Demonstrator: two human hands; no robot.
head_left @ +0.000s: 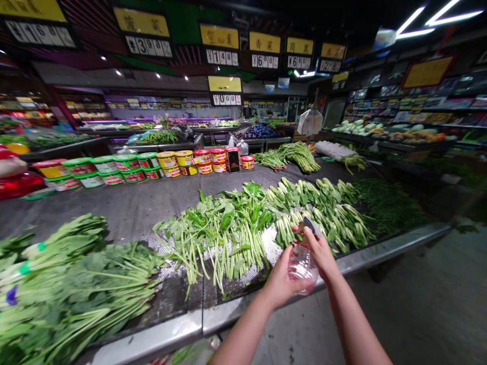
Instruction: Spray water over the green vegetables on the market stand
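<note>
A clear plastic spray bottle point(302, 264) is held over the front edge of a vegetable display table point(365, 257). My left hand point(280, 281) wraps around the bottle's body from the left. My right hand point(318, 249) grips the bottle's top, where a grey spray head point(312, 226) sticks out. Just beyond the bottle lie long-stemmed leafy greens point(224, 228) and a row of bok choy point(323, 210) on the dark mesh surface.
More leafy bundles point(72, 284) fill the left front of the table. Stacked round tubs point(152, 165) with coloured lids line the back, beside bunches of green stalks point(292, 154). Other produce stands and price signs point(224, 91) are behind. The aisle floor point(418, 304) lies to the right.
</note>
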